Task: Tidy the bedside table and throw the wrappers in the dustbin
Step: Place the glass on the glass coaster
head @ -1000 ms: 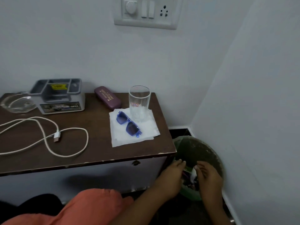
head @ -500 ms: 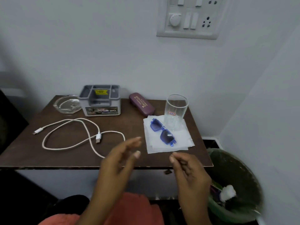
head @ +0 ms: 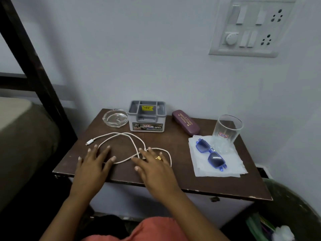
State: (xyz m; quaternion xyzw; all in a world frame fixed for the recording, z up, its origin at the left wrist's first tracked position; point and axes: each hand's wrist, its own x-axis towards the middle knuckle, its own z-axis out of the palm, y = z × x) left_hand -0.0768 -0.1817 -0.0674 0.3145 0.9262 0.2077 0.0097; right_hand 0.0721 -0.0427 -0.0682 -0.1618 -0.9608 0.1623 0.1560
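head view showed both hands spread flat, holding nothing: the left hand (head: 94, 162) lay with straight fingers over a loop of the thin white charging cable (head: 121, 133), and the right hand (head: 152, 166) touched it where strands crossed, near the front of the dark brown wooden worktop (head: 173, 178). coiling looked like the step in hand. it would go best by pinching one plug end and winding even loops, clear of the blue plastic sunglasses (head: 210, 154). coloured wrappers (head: 257, 225) lay in the round green dustbin (head: 284, 199).
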